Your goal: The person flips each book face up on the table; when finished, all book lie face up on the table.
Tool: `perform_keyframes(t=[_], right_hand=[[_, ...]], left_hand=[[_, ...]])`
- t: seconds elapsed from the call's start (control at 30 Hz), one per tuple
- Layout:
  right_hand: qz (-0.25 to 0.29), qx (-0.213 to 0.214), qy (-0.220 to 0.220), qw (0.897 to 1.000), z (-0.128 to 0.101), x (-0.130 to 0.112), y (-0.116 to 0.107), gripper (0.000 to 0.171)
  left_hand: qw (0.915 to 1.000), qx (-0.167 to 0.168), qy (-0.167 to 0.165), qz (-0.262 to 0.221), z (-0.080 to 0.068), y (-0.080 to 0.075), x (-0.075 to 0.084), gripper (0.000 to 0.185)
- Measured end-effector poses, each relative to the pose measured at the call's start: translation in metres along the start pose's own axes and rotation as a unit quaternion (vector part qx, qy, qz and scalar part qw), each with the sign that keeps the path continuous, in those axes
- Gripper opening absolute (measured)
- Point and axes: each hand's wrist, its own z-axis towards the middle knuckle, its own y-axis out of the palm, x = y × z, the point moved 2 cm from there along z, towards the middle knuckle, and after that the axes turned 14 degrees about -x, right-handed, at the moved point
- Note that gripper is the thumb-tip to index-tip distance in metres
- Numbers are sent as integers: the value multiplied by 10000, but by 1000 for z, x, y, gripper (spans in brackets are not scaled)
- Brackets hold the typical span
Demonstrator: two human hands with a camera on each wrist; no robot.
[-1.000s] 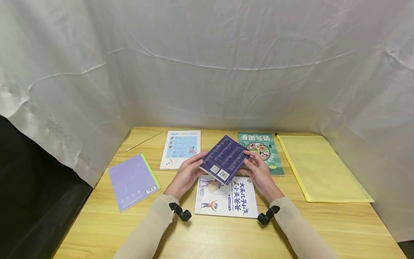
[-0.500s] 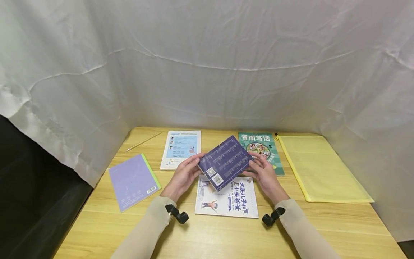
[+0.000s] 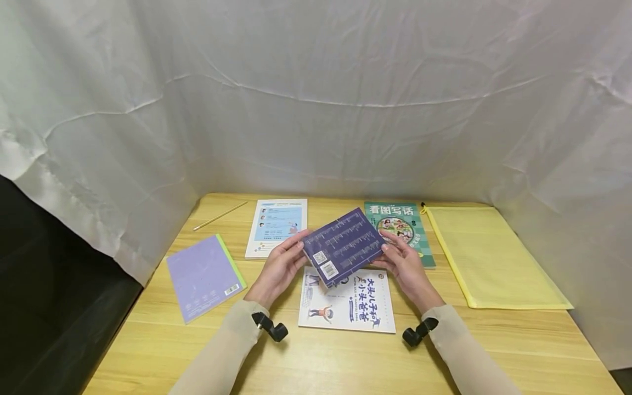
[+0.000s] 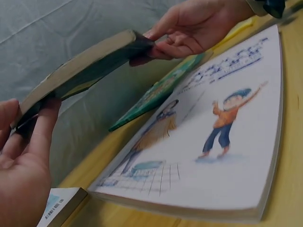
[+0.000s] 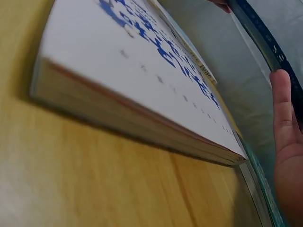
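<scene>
A dark blue book (image 3: 345, 241), its barcode side facing up, is held tilted above the table between both hands. My left hand (image 3: 278, 269) pinches its left edge, thumb on top and fingers beneath, as the left wrist view shows. On the opposite edge my right hand (image 3: 406, 269) grips it the same way. Underneath lies a white picture book (image 3: 370, 307) with blue lettering and a cartoon child on its cover; the dark book overlaps its upper part in the head view. In the left wrist view the dark book's page edges (image 4: 80, 61) face the camera.
A green book (image 3: 422, 247) lies behind my right hand, with a yellow mesh pouch (image 3: 498, 258) to its right. Behind my left hand is a white and light-blue book (image 3: 269, 219). A purple notebook (image 3: 204, 280) and a pencil (image 3: 219, 215) lie at the left.
The dark blue book has turned a little clockwise in both hands, its barcode corner shifting left. My hands have moved slightly apart. Things on the table stay put.
</scene>
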Motion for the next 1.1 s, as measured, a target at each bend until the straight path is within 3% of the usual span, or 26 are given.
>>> perform_keyframes(t=[0.27, 0.5, 0.7, 0.9, 1.1], right_hand=[[-278, -120, -32, 9995, 0, -2, 2, 54], [-359, -165, -224, 9990, -3, -4, -1, 56], [-422, -453, -503, 9968, -5, -8, -2, 64], [-760, -396, -567, 9947, -6, -7, -5, 65], [-823, -405, -982, 9909, -3, -6, -6, 60]], left_hand=[[9992, 359, 27, 167, 1, -1, 2, 43], [9984, 211, -13, 521, 2, 4, 4, 45], [9992, 247, 39, 302, 4, 6, 4, 41], [9996, 274, 46, 4, 5, 11, 5, 41], [9999, 96, 43, 128, 5, 18, 4, 42]])
